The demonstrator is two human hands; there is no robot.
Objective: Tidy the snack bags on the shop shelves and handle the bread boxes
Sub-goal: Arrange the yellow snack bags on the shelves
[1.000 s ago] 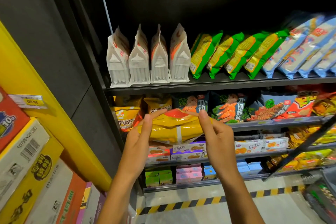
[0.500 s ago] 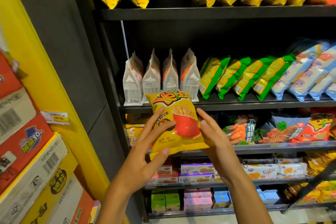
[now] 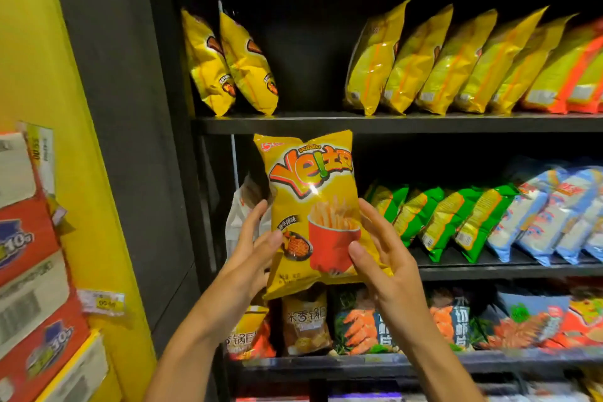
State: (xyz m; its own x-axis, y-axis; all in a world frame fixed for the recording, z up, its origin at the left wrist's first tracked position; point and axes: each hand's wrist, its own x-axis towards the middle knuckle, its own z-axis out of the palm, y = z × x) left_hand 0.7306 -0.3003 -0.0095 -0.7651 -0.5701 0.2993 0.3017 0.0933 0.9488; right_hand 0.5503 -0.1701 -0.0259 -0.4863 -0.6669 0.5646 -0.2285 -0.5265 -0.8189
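Hands: The left hand [image 3: 251, 248] and the right hand [image 3: 381, 248] hold a yellow fries bag [image 3: 313, 206] between them, each thumb pressed on the printed front, fingers spread along the bag's 2 side edges.
Grip: Both hands clasp the bag; neither is free.
Bag: It stands upright, label facing the camera, in front of the middle shelf [image 3: 489, 271], with its top edge just below the lip of the upper shelf [image 3: 391, 124].
What changed: 1 second ago the bag lay crumpled and sideways, low down in front of the lower shelf [image 3: 489, 359]; half a second ago it was turned label-out at the height of the white bags [image 3: 241, 212]; now it is higher and straighter, and the view has tilted up to take in the upper shelf.
Meaning for the task: The bag looks bound for the upper shelf, probably the dark gap [image 3: 310, 59] between the 2 yellow bags on the left [image 3: 228, 62] and the yellow row on the right [image 3: 440, 65]. It is not yet shelved.
Middle distance: Green bags [image 3: 440, 222] and blue-and-white bags [image 3: 548, 215] lean in rows on the middle shelf, to the right of the held bag.
Below: Shrimp snack bags [image 3: 362, 323] sit on the lower shelf.
Left edge: Stacked cartons [image 3: 29, 271] stand against a yellow wall [image 3: 49, 59]; whether these are the bread boxes cannot be told.
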